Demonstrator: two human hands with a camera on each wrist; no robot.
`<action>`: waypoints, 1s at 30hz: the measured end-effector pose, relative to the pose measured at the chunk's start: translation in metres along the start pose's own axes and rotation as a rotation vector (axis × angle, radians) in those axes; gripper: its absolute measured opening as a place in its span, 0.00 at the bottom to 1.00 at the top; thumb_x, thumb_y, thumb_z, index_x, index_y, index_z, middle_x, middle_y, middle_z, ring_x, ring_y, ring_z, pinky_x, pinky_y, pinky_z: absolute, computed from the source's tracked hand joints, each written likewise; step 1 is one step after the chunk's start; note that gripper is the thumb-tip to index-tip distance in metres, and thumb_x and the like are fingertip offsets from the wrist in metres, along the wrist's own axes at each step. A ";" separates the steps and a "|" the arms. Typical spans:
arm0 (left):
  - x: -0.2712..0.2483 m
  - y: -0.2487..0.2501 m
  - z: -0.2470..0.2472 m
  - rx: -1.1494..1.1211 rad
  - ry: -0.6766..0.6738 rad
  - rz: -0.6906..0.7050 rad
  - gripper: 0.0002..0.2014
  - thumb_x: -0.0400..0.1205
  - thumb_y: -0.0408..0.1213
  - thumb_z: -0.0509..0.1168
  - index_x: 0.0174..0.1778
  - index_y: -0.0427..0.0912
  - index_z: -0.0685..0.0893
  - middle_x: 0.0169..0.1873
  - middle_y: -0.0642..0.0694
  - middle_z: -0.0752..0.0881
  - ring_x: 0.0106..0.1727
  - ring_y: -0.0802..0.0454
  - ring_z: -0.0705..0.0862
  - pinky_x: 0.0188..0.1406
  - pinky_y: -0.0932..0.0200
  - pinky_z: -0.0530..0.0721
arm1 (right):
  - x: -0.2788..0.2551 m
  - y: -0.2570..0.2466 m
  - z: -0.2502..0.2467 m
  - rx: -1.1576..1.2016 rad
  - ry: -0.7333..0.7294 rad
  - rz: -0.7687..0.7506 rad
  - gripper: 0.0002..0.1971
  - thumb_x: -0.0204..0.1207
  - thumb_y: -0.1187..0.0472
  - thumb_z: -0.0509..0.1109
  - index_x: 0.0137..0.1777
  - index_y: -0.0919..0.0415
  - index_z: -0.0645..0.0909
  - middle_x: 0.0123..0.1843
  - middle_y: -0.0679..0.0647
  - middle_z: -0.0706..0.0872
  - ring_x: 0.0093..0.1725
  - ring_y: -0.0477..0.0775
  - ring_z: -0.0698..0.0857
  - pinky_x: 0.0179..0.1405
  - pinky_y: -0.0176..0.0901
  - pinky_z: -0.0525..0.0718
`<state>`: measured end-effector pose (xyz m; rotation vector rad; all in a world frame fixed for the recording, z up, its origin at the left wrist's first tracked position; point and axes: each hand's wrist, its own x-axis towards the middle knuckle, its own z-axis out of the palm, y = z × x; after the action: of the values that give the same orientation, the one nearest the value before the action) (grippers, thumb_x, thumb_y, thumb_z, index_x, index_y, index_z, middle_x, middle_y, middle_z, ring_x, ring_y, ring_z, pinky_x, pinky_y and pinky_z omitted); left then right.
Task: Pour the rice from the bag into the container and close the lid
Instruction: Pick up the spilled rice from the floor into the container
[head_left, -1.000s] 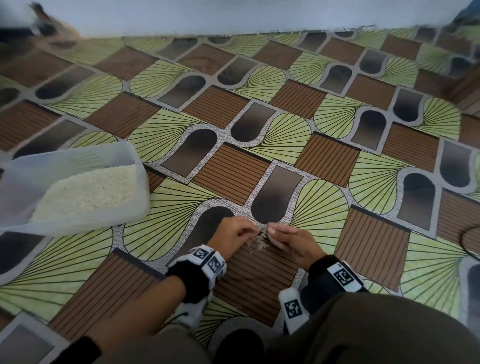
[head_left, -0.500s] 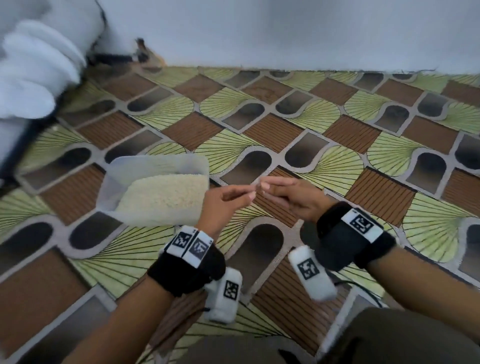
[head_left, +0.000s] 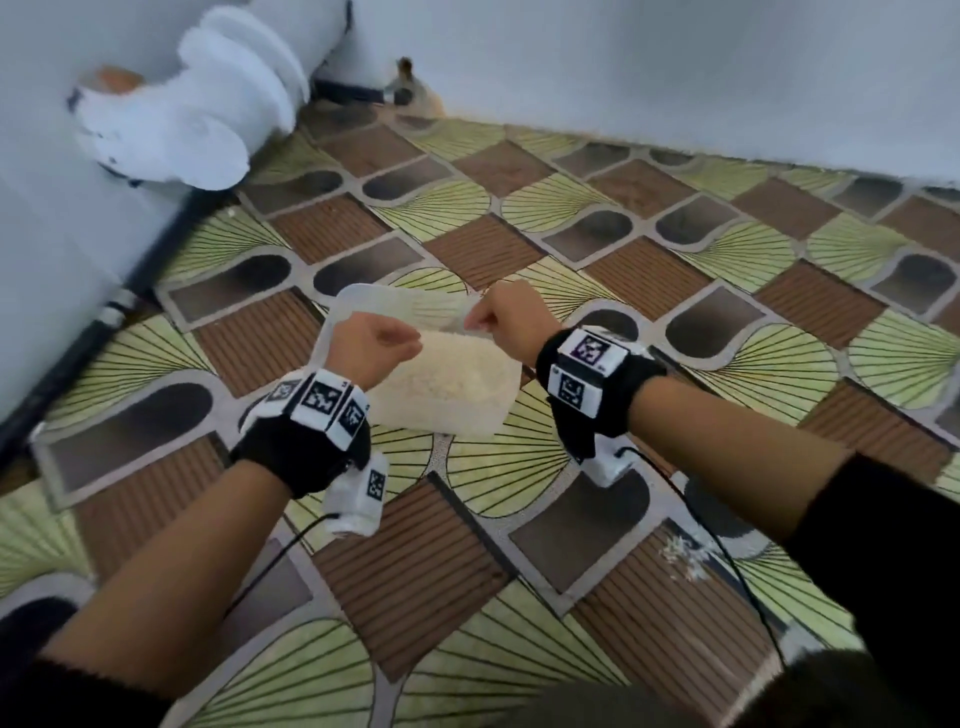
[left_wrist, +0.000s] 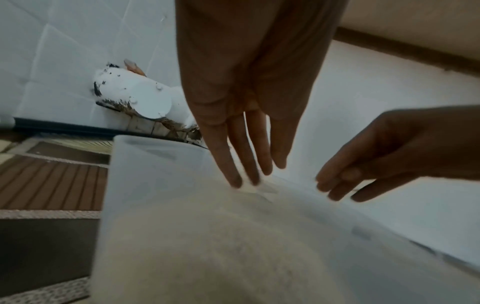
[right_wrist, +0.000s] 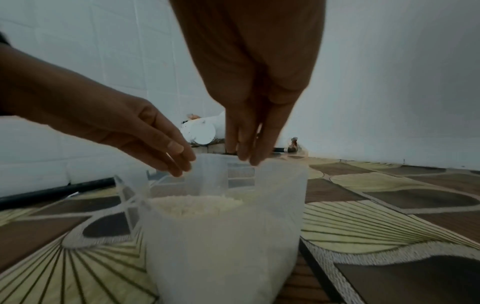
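Hands over the translucent rectangular plastic container (head_left: 358, 306), which sits lidless on the patterned green-and-brown floor mat (head_left: 649, 270), white rice (head_left: 452, 369) heaped inside. Left hand (head_left: 371, 345): fingers straight, close together, pointing down, tips just above the rice. Right hand (head_left: 506, 325): fingers straight, bunched with the thumb, above the container's far rim. Spilled rice grains (head_left: 683, 553) lie on the mat near the right forearm. White pipe (head_left: 208, 104) against the wall.

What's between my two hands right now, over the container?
In the head view, only the heaped rice inside the open container shows between the left hand and the right hand. Nothing spans the gap; no lid is on.
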<state>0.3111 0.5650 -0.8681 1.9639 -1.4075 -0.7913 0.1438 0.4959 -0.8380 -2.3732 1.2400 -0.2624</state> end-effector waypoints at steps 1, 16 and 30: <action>0.000 -0.005 0.001 -0.014 0.015 -0.005 0.08 0.75 0.37 0.72 0.46 0.38 0.89 0.41 0.45 0.89 0.41 0.52 0.85 0.49 0.59 0.83 | -0.004 0.001 0.003 -0.027 -0.012 -0.021 0.16 0.75 0.77 0.61 0.55 0.65 0.87 0.54 0.59 0.89 0.54 0.56 0.85 0.54 0.37 0.77; -0.042 0.039 0.058 -0.022 0.068 0.476 0.10 0.79 0.27 0.62 0.54 0.40 0.85 0.52 0.45 0.83 0.53 0.48 0.81 0.54 0.51 0.82 | -0.059 0.055 -0.060 -0.007 -0.031 0.086 0.10 0.77 0.68 0.67 0.54 0.61 0.87 0.52 0.55 0.89 0.53 0.50 0.86 0.54 0.33 0.77; -0.139 0.056 0.250 0.585 -0.583 0.651 0.30 0.86 0.46 0.50 0.81 0.39 0.48 0.82 0.46 0.46 0.82 0.51 0.43 0.79 0.54 0.45 | -0.299 0.183 0.057 -0.147 0.018 0.473 0.25 0.81 0.48 0.60 0.73 0.62 0.72 0.73 0.61 0.75 0.72 0.61 0.73 0.74 0.46 0.65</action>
<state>0.0526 0.6530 -0.9703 1.4937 -2.6862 -0.7031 -0.1419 0.6660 -0.9627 -2.1099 1.8324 -0.0422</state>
